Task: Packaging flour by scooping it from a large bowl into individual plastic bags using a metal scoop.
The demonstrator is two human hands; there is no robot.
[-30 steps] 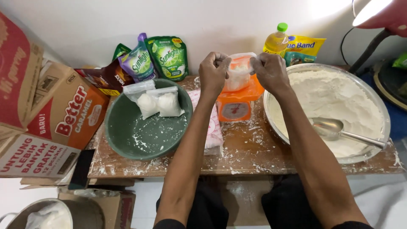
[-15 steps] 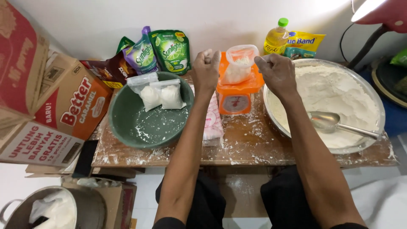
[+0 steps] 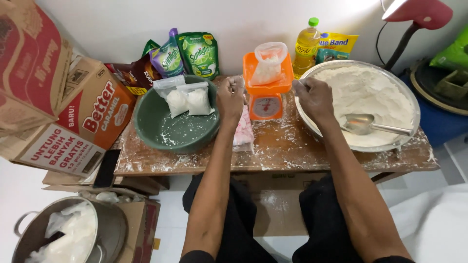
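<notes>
left hand [image 3: 230, 96] loosely fisted, fingers curled in, beside left edge of small orange plastic kitchen scale [image 3: 267, 92]; cannot tell if it pinches anything. right hand [image 3: 314, 97] also curled, knuckles up, btwn scale and rim of wide round metal basin of white flour [image 3: 404, 141]; grip contents not visible. clear plastic bag w/ white powder [image 3: 269, 63] sits open on scale tray, apart from both hands. metal scoop [image 3: 363, 124] lies in flour. green round plastic bowl [image 3: 165, 127] at left holds two sealed small bags of flour [image 3: 187, 100]. floury wooden table [image 3: 282, 151] under all.
</notes>
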